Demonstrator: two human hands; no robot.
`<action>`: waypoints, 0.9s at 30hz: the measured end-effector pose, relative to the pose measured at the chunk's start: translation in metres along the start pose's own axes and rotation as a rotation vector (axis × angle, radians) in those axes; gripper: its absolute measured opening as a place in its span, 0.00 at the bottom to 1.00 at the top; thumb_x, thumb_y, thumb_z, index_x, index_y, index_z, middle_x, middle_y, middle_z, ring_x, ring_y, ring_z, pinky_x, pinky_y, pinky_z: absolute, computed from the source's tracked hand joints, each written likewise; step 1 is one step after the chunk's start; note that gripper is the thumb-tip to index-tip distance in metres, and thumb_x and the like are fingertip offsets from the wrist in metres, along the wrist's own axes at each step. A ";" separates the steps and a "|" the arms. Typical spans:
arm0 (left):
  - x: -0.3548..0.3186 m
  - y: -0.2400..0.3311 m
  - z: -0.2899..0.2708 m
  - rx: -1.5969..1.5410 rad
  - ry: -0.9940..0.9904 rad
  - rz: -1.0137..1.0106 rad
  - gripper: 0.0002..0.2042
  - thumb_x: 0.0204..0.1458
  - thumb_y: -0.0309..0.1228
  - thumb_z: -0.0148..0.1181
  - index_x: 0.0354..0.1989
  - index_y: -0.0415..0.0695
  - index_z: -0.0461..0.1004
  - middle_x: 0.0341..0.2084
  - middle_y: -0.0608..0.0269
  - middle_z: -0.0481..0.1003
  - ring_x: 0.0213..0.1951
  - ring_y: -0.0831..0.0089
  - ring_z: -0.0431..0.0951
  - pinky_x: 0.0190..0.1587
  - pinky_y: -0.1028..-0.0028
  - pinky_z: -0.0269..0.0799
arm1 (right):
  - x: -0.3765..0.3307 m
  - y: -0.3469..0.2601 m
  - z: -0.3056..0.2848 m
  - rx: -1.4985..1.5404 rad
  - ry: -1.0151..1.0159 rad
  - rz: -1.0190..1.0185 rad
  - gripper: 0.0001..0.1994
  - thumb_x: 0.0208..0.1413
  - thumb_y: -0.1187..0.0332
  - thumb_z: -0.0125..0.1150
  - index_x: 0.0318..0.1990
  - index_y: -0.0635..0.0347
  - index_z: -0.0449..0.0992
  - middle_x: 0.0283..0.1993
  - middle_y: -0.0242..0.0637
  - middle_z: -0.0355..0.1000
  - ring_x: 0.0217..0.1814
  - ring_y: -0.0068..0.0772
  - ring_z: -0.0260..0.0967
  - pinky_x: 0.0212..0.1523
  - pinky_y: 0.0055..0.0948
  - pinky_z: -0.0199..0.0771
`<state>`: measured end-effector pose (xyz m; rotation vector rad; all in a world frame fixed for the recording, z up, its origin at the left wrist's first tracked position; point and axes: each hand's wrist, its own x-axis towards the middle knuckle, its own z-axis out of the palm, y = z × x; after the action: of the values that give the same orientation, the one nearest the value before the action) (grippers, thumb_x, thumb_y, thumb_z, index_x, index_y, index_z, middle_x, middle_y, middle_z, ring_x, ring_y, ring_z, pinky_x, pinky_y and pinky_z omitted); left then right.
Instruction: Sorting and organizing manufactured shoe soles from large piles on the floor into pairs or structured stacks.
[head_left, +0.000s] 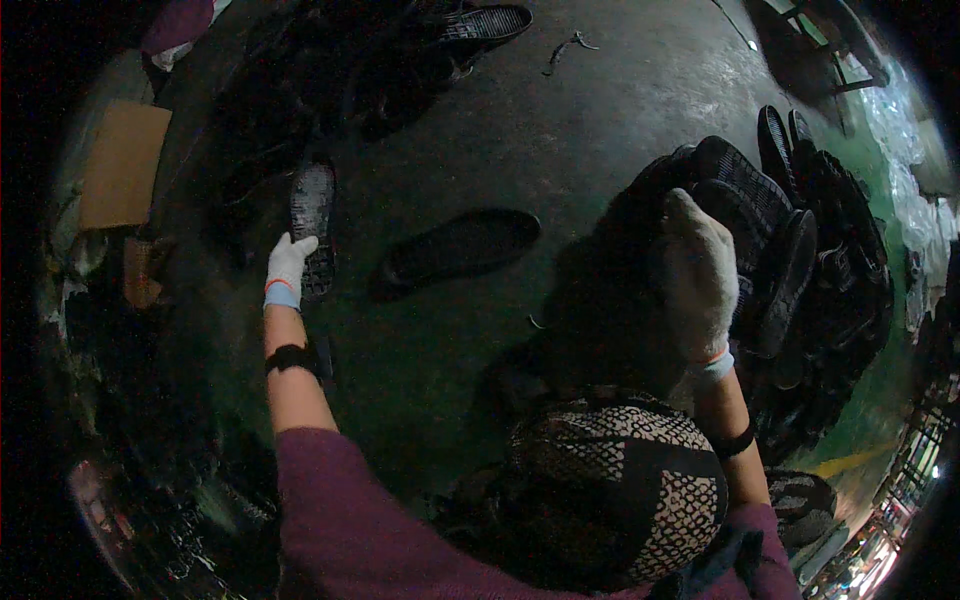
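Observation:
At the left, my left hand (289, 262), in a white knit glove, is closed on the edge of a black shoe sole (313, 205), its ridged tread facing up. The sole stands out lengthwise away from me. To the right of it, another black sole (465, 247) lies on the dark green floor. My right hand (700, 280), also gloved in white, is raised at the near side of a heap of black soles (745, 190). Its fingers blend together in the glove, and I cannot make out whether anything is in them.
A dark heap (330, 70) of black pieces spreads over the floor at the far left, with a sole (487, 22) on it. A cardboard piece (125, 165) stands at the left. Black-and-beige patterned fabric (665, 440) bulges up close to me. Clear plastic (895, 130) lies far right.

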<state>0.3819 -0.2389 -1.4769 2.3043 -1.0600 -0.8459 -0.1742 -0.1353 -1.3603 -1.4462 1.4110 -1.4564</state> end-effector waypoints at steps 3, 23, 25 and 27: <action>0.019 -0.022 0.014 -0.028 -0.119 -0.002 0.42 0.51 0.33 0.71 0.72 0.27 0.60 0.64 0.45 0.73 0.61 0.60 0.75 0.64 0.67 0.68 | -0.003 0.018 0.010 -0.319 -0.048 -0.330 0.18 0.57 0.82 0.63 0.55 0.66 0.78 0.60 0.49 0.78 0.59 0.48 0.77 0.60 0.38 0.77; -0.215 0.208 0.233 -0.745 -0.491 0.225 0.20 0.60 0.35 0.66 0.54 0.31 0.80 0.52 0.53 0.79 0.50 0.70 0.79 0.60 0.69 0.71 | 0.041 0.037 0.029 0.808 0.218 0.619 0.33 0.66 0.64 0.61 0.76 0.58 0.58 0.64 0.42 0.71 0.61 0.39 0.73 0.61 0.38 0.75; -0.207 0.231 0.246 -0.666 -0.429 0.266 0.27 0.58 0.38 0.68 0.60 0.31 0.76 0.50 0.53 0.78 0.47 0.73 0.77 0.56 0.71 0.72 | 0.051 0.041 0.002 0.217 0.266 0.290 0.36 0.64 0.60 0.63 0.75 0.66 0.58 0.68 0.52 0.69 0.68 0.49 0.68 0.68 0.42 0.69; -0.231 0.241 0.250 -0.930 -0.536 0.161 0.32 0.58 0.42 0.68 0.63 0.28 0.71 0.47 0.55 0.78 0.46 0.76 0.76 0.51 0.73 0.74 | 0.056 0.027 -0.004 -0.087 0.297 0.111 0.37 0.63 0.56 0.64 0.73 0.69 0.60 0.69 0.57 0.66 0.71 0.53 0.65 0.70 0.43 0.65</action>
<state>-0.0322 -0.2378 -1.4238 1.2297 -0.7699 -1.5281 -0.1954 -0.1936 -1.3704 -1.2160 1.7245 -1.6047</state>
